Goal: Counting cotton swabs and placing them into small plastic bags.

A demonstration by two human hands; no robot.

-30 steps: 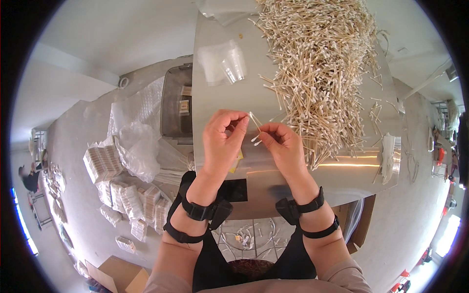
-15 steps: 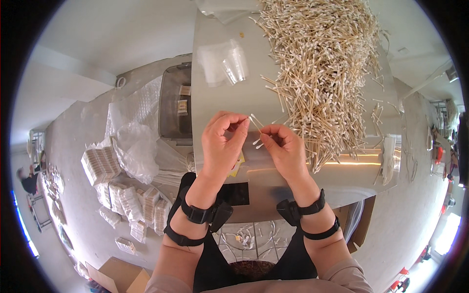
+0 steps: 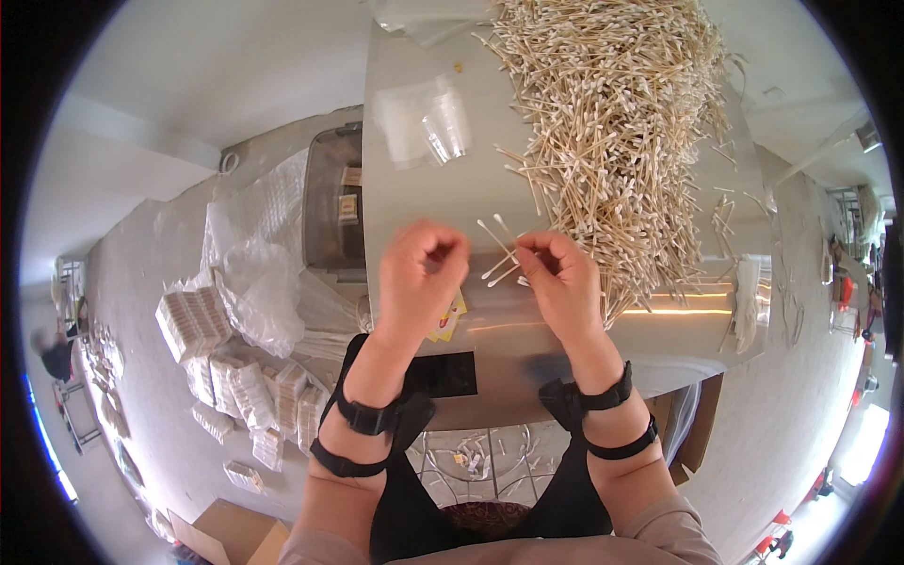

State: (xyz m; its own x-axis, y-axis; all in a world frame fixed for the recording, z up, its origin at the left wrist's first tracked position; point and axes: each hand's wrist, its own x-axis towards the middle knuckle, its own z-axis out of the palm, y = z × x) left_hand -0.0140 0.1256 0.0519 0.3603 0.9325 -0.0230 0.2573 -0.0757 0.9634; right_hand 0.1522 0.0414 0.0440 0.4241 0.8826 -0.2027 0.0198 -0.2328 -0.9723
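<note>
Several cotton swabs (image 3: 501, 247) with pale sticks and white tips fan out from the pinched fingers of my right hand (image 3: 565, 287), over the metal table. To its left, my left hand (image 3: 419, 278) is raised apart from those swabs. Its fingers are curled in toward the thumb and smeared by motion; whether anything small is between them is hidden. A large heap of loose swabs (image 3: 617, 132) covers the right part of the table, its near edge just beside my right hand.
Clear plastic bags (image 3: 421, 121) lie on the table's left part. A yellow card (image 3: 449, 318) and a black rectangle (image 3: 444, 375) are near its front edge. A grey bin (image 3: 331, 231) stands left of the table. Bagged swab packs (image 3: 235, 386) and a cardboard box (image 3: 229, 532) sit on the floor.
My left hand has drawn back from the swab tips it was at and moved slightly left. My right hand keeps its pinch on the swabs and has shifted a little right.
</note>
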